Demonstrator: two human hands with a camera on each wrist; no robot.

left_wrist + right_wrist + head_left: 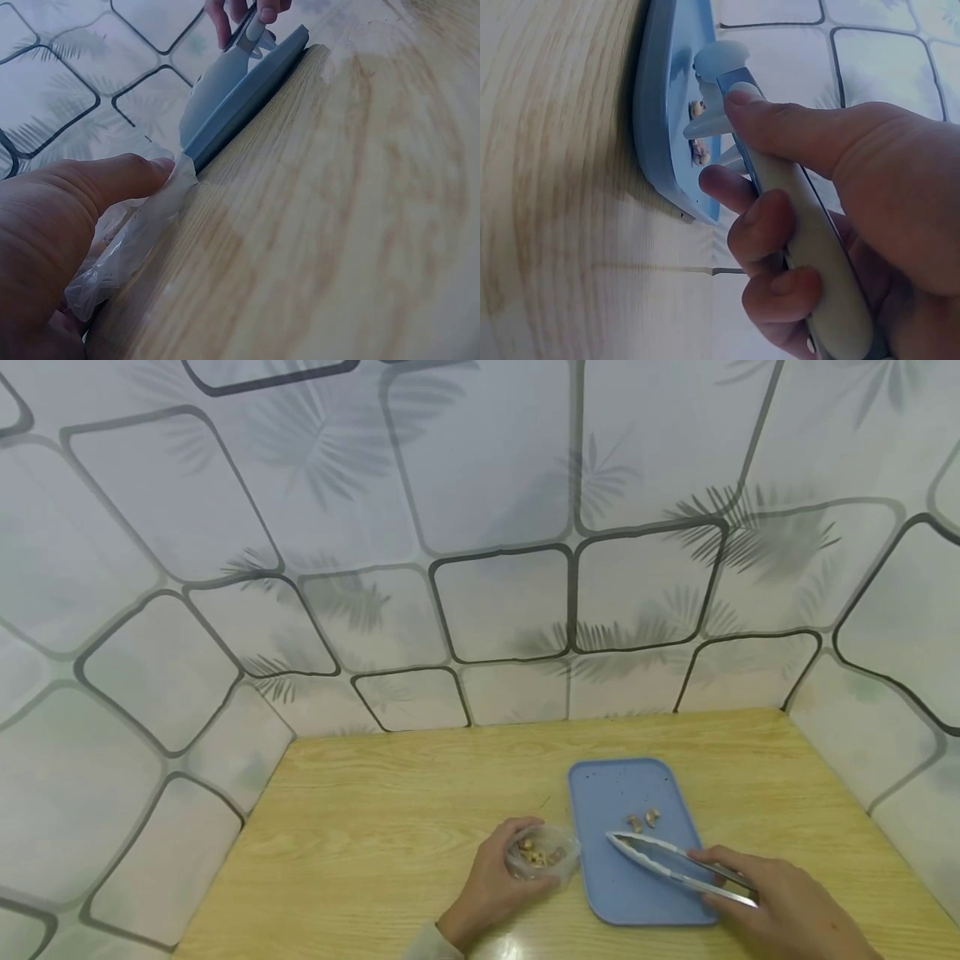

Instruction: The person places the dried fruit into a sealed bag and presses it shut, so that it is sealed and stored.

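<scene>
My left hand (495, 877) curls around a small clear plastic bag (572, 853), open at the top, with brownish pieces (536, 853) inside. In the left wrist view the thumb presses the crinkled bag (142, 232) right beside the tray. My right hand (787, 897) holds a pair of tongs (675, 870) with metal handles and white tips. The tips sit apart over the blue tray (622, 893). Two small brownish pieces (643, 820) lie on the tray just beyond the tips. In the right wrist view the thumb and curled fingers grip the tongs' handle (810, 247).
Everything stands on a wood-grain table (375, 835). A patterned wall covering (510, 610) rises along its back and both sides. Tiny dark specks lie near the tray's far end.
</scene>
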